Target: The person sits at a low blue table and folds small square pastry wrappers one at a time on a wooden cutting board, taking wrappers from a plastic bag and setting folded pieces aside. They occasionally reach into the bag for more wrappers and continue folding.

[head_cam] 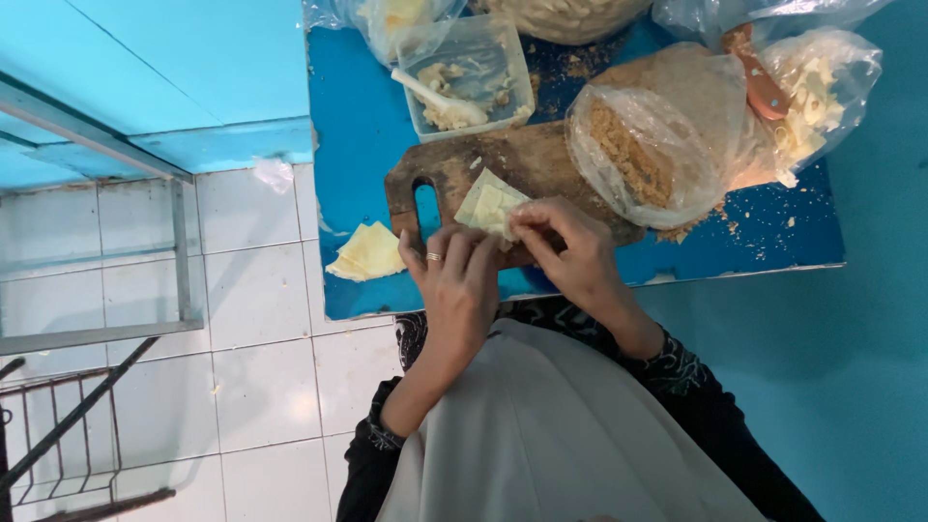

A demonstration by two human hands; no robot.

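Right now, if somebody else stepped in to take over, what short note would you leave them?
Left hand and right hand both pinch one pale folded wrapper over the wooden cutting board; its fold is not finished.
Done: a folded piece lies on the blue table, left of the board.
At hand: a clear tub with filling and a white spoon, a bag of brown crumbs, a bag of pale pieces.

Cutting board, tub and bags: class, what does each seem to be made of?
Cutting board: apparently wood, brown, worn and matt, with a handle slot. Tub: looks like clear plastic, since the filling shows through. Bags: thin clear plastic film, crinkled and glossy.
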